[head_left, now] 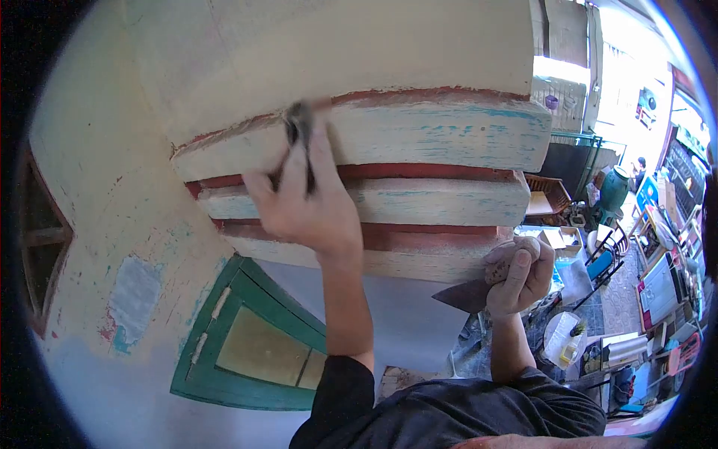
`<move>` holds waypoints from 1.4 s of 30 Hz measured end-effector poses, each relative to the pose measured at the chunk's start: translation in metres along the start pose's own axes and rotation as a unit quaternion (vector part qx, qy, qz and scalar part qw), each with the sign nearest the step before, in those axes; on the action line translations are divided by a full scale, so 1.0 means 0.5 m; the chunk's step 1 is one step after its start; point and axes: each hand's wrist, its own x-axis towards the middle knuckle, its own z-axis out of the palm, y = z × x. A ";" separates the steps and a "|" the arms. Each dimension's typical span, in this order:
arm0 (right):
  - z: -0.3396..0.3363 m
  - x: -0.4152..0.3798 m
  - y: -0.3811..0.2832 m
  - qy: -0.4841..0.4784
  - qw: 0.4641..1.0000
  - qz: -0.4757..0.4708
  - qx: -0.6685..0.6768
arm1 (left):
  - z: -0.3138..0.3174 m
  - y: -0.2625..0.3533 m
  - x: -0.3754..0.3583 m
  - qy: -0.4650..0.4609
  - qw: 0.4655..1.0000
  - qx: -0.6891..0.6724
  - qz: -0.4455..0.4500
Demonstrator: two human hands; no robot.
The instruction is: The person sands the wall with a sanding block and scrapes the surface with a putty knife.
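Note:
My left hand (pixel 310 194) reaches up to a stepped ledge (pixel 449 135) of cream-painted bands with red strips between them and worn blue patches. Its fingers are wrapped round a dark tool (pixel 299 123), blurred at its tip, which meets the upper red strip. Lower right, beside the end of the lowest band, my right hand (pixel 521 277) is closed on a pointed trowel (pixel 464 295). The trowel's dark blade points left, and its handle is mostly hidden by the fingers. Something greyish and lumpy shows at that hand; I cannot make out what it is.
A green-framed shutter (pixel 262 340) hangs below the ledge at left. The wall (pixel 97 224) has chipped paint and a grey patch. Far below at right lie a wicker basket (pixel 547 196), a green urn (pixel 614 188), a small round table (pixel 557 337), chairs and several boards.

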 end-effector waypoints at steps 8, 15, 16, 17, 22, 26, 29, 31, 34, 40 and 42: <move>0.005 -0.004 0.003 0.015 1.000 -0.010 -0.003 | -0.016 -0.029 -0.040 -0.024 0.993 -0.108 0.037; 0.017 0.005 -0.012 0.024 1.000 -0.007 0.014 | -0.027 -0.017 -0.008 -0.060 0.997 -0.031 0.040; 0.018 0.006 -0.013 0.023 1.000 -0.010 0.013 | -0.029 -0.020 -0.033 -0.070 0.992 -0.069 0.083; 0.019 0.006 -0.014 0.024 1.000 -0.015 0.012 | -0.021 -0.024 -0.049 -0.052 0.988 -0.110 0.090; 0.011 0.004 -0.006 0.016 1.000 -0.016 -0.002 | -0.009 -0.018 0.033 -0.044 0.996 -0.005 0.079; 0.011 -0.001 -0.007 0.023 1.000 0.015 0.009 | -0.038 -0.013 -0.016 -0.094 0.993 0.001 0.076; 0.017 0.011 -0.007 0.022 0.999 -0.043 -0.017 | -0.034 -0.016 -0.036 -0.071 0.989 -0.088 0.094; 0.019 0.010 -0.017 0.020 1.000 -0.022 -0.008 | -0.009 -0.023 0.021 -0.036 0.992 -0.061 0.109; 0.010 0.004 -0.005 0.024 0.999 -0.014 -0.037 | -0.008 -0.015 0.036 -0.026 0.995 -0.082 0.058; 0.024 0.015 -0.023 0.026 1.000 -0.006 0.000 | -0.032 -0.004 -0.026 -0.059 0.989 -0.111 0.072; 0.027 0.019 -0.029 0.023 0.999 0.024 0.021 | -0.007 -0.015 0.030 -0.033 0.993 -0.021 0.110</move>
